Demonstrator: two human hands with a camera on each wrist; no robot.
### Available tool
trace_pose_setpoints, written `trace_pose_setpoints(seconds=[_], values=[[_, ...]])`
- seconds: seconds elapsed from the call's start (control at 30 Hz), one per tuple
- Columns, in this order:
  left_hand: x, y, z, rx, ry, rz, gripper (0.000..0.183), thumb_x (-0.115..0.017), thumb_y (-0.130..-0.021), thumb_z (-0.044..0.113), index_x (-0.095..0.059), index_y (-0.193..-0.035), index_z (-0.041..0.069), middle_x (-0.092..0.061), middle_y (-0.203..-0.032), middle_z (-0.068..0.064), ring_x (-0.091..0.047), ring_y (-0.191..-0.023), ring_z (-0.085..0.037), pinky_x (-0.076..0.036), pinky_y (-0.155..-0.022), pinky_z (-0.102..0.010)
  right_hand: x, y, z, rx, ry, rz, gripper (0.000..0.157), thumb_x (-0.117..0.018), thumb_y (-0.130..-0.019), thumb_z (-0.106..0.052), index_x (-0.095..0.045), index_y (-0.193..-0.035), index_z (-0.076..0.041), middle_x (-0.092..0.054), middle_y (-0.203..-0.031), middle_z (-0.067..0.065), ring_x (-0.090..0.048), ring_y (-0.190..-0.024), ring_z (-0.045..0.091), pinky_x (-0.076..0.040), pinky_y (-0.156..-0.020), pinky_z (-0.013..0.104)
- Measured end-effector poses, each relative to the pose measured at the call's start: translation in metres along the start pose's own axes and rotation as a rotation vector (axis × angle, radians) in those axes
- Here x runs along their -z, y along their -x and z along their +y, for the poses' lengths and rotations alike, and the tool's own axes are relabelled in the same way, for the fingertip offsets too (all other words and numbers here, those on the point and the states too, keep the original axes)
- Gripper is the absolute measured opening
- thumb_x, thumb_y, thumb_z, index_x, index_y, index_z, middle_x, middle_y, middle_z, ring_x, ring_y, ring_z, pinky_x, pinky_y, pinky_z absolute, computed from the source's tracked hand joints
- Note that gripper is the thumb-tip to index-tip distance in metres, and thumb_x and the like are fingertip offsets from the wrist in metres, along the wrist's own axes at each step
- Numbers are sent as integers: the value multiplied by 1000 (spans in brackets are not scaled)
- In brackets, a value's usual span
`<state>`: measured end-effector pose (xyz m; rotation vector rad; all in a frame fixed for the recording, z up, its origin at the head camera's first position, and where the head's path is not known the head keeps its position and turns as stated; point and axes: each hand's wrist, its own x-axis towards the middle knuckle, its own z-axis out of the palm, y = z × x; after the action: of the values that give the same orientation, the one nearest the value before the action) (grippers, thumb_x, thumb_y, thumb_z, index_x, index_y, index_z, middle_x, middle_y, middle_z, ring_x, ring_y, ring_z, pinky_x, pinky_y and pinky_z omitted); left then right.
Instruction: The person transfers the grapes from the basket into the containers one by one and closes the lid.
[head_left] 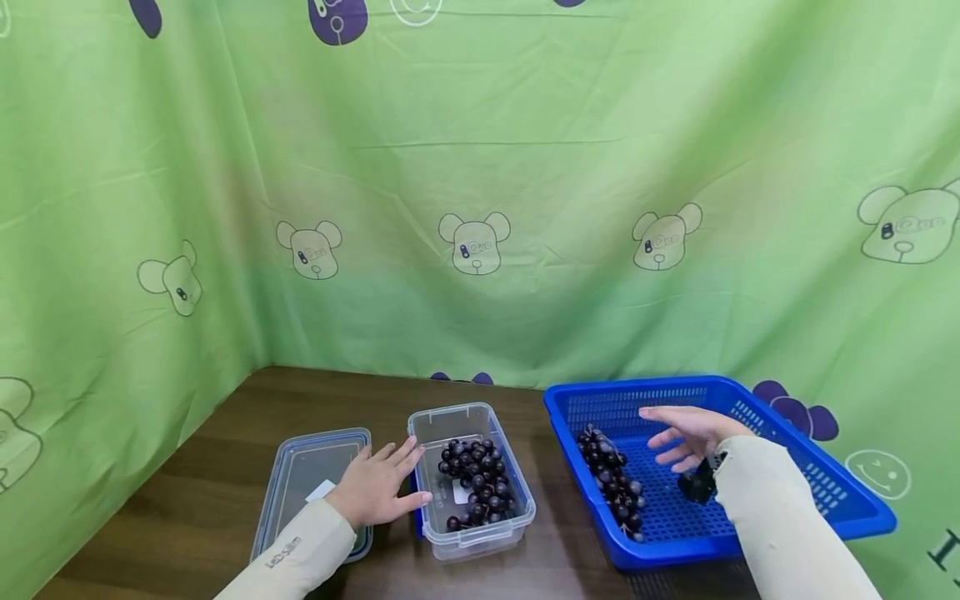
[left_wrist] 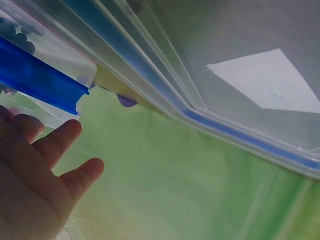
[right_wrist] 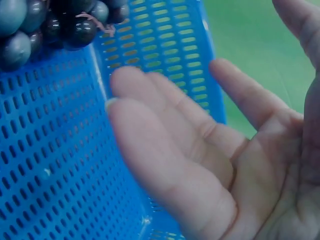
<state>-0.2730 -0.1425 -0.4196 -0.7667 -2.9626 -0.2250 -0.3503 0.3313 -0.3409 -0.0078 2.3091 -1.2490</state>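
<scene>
My left hand (head_left: 378, 487) reaches to the left side of a clear plastic container (head_left: 480, 542), fingers spread, fingertips at its rim. Dark grapes (head_left: 483, 479) lie inside this container. In the left wrist view, its blue side latch (left_wrist: 45, 80) hangs folded out just above my fingers. My right hand (head_left: 693, 429) hovers over a blue perforated basket (head_left: 656, 512), palm turned inward, fingers apart and nothing between them. Along the basket's left side lies a bunch of dark grapes (head_left: 611, 483); the right wrist view shows these grapes (right_wrist: 77, 25) beyond my fingertips.
Left of the container, partly under my left forearm, lies a clear lid (head_left: 311, 458) with a blue seal and a white label (left_wrist: 270, 85). A dark object (head_left: 697, 483) shows beside my right cuff. Green printed cloth (head_left: 480, 325) hangs behind the brown wooden table (head_left: 187, 508).
</scene>
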Motion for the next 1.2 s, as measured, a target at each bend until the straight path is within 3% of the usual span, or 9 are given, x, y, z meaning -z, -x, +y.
trace_pose_setpoints(seconds=[0.23,0.43,0.7,0.87,1.0,1.2], values=[[-4,-2,-5,-15,-6,13,70,-45,-93,56,-46,-142,6,-42,-147,-15,-51,-122,-40,-33,-99,-63,-12,-8,4,-9,17,59,84,-51,-97,-41,-11,-145,14,-53,-118,36,-64,-95,40,-56,-71,41],[-6,-3,-7,-8,0,9,70,-46,-93,56,-45,-143,7,-41,-148,-15,-53,-119,-40,-34,-99,-63,-20,-18,8,-24,28,68,81,-53,-96,-40,-18,-145,14,-53,-117,36,-64,-96,42,-56,-71,40],[-7,-3,-7,-26,-12,11,72,-44,-93,58,-45,-143,6,-41,-147,-15,-55,-117,-39,-35,-98,-62,-25,-23,13,-52,47,51,84,-52,-96,-41,-13,-144,16,-44,-124,44,-59,-103,48,-55,-77,44],[-8,-2,-7,-34,-2,10,72,-44,-94,57,-44,-143,6,-40,-148,-16,-55,-117,-38,-35,-98,-63,-29,-28,21,-72,79,51,82,-54,-95,-40,-19,-142,17,-45,-120,45,-62,-95,44,-54,-77,45],[-8,-1,-6,-36,-5,12,72,-43,-94,58,-45,-143,5,-40,-147,-16,-54,-117,-38,-35,-97,-62,-29,-30,21,-71,163,26,81,-55,-93,-40,-23,-140,19,-48,-117,45,-64,-91,43,-51,-81,52],[-5,-1,-6,-31,-13,6,71,-44,-94,57,-45,-143,5,-40,-147,-16,-54,-118,-38,-35,-98,-62,-27,-33,13,-107,422,-108,85,-49,-91,-53,-30,-141,14,-56,-118,38,-46,-117,55,-32,-96,67]])
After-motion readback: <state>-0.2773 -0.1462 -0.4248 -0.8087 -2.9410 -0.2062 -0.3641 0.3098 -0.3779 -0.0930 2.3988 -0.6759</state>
